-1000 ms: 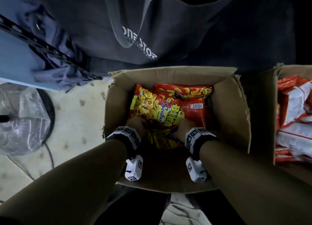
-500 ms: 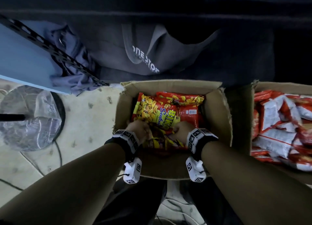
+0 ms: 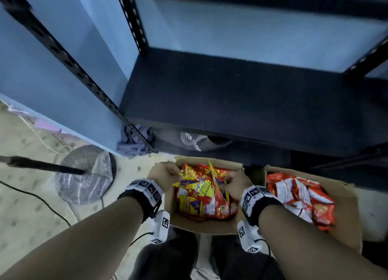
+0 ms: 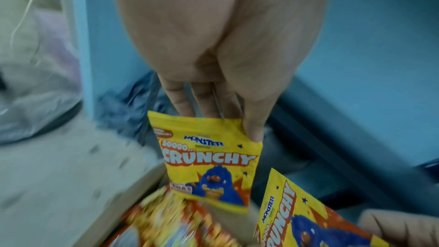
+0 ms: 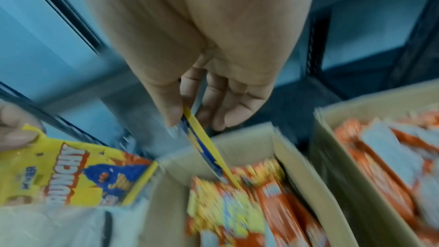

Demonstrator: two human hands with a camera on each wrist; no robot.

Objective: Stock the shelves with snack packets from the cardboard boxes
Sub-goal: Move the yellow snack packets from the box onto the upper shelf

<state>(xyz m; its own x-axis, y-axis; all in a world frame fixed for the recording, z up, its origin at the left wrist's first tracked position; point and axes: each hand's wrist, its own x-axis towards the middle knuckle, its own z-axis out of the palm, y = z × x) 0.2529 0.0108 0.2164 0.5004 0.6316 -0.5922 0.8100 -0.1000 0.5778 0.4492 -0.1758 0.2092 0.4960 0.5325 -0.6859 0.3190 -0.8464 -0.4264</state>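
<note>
Over the open cardboard box (image 3: 210, 227) my left hand (image 3: 165, 174) pinches the top edge of a yellow "Crunchy" snack packet (image 4: 206, 161), which hangs below the fingers (image 4: 180, 104). My right hand (image 3: 231, 181) pinches a second yellow packet (image 5: 204, 147), seen edge-on between thumb and fingers. Both packets (image 3: 184, 178) hang just above the red and yellow packets (image 3: 201, 204) that fill the box. A dark shelf board (image 3: 231, 96) lies bare directly beyond the box.
A second cardboard box (image 3: 346, 197) to the right holds several red and white packets (image 3: 302, 193). Black slotted uprights (image 3: 63, 54) frame the shelf against a blue wall. A fan base (image 3: 84, 174) wrapped in plastic and cables lie on the floor to the left.
Both hands have risen out of the box, each with a yellow packet pinched at its top. The head view has tilted up from the box to the shelf.
</note>
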